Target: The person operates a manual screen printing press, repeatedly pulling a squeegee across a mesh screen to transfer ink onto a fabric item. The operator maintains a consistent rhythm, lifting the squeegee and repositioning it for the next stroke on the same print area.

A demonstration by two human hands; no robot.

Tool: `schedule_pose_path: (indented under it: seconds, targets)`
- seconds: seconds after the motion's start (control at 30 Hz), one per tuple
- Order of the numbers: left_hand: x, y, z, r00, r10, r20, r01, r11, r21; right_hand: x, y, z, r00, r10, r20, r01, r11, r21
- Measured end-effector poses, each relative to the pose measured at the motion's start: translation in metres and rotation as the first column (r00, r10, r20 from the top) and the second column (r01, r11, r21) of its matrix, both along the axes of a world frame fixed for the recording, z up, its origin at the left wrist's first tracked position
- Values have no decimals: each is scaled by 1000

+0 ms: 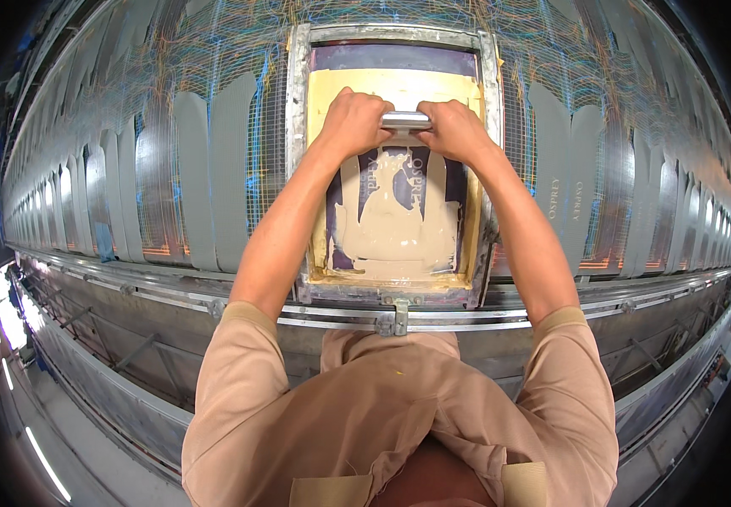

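Observation:
Both my hands grip a squeegee (407,121) with a metal handle, across the upper part of a screen printing frame (298,93). My left hand (355,122) is closed round its left end and my right hand (451,128) round its right end. Below the squeegee, thick beige ink (395,241) spreads unevenly over the dark purple mesh (337,241), with ragged edges. A yellowish border (319,84) runs round the mesh inside the frame. The frame lies on a long printing table, its near edge by a metal rail clamp (401,317).
Grey cut fabric pieces (192,169) lie in rows along the table to both sides, some on the right bearing light print. The table's surface (239,42) is streaked with coloured lines. A metal rail (331,321) follows its near edge, close to my body.

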State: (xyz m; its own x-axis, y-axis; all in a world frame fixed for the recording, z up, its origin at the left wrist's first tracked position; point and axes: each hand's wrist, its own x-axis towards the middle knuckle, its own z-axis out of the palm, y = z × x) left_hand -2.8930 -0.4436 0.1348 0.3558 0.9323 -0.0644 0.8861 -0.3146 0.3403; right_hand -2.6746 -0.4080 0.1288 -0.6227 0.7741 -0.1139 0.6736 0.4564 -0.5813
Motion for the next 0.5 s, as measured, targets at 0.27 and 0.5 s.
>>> schedule_pose_path:
  seconds: [0.27,0.5]
  targets:
    - [16,-101,-2,994,5,110,-11,998,57,18,-91,0,997,63,-38,-61,997,54]
    - [38,-212,5,996,21,92,-28,997,77,45,-187,28,995,75,-63,-84,985,-152]
